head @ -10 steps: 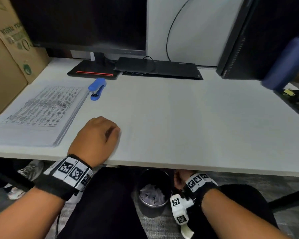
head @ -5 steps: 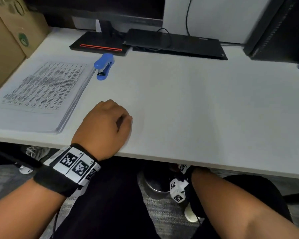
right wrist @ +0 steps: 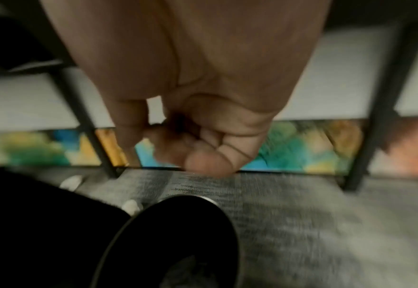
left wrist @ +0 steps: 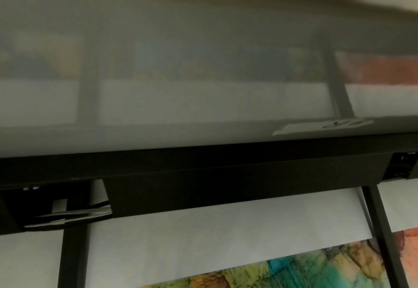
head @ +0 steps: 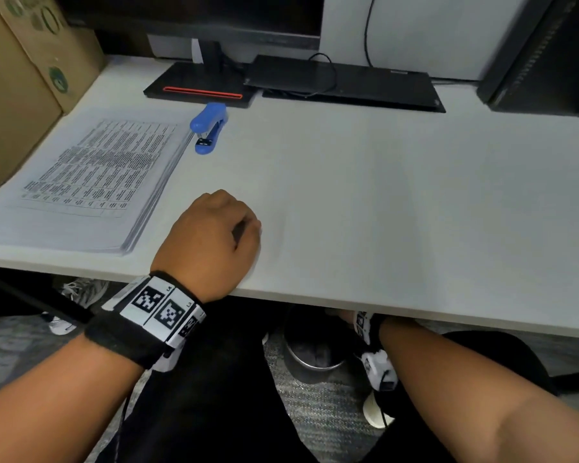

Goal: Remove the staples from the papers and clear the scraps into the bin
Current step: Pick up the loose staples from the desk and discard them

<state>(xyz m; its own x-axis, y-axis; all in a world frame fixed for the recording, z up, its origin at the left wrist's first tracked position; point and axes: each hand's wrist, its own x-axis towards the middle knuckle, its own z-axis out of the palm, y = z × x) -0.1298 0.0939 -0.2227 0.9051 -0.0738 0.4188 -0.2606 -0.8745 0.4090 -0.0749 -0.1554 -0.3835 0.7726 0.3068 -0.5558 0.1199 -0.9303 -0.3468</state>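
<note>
Office: desk (head: 415,212), monitor (head: 214,15), stapler (head: 209,127)

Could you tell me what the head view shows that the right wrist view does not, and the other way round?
Only the head view shows the desk top, the stack of papers, the blue stapler and the left hand resting curled near the desk edge. Only the right wrist view shows the right hand, its fingers curled; blur hides whether it holds anything. Both show the bin on the grey carpet under the desk.
</note>
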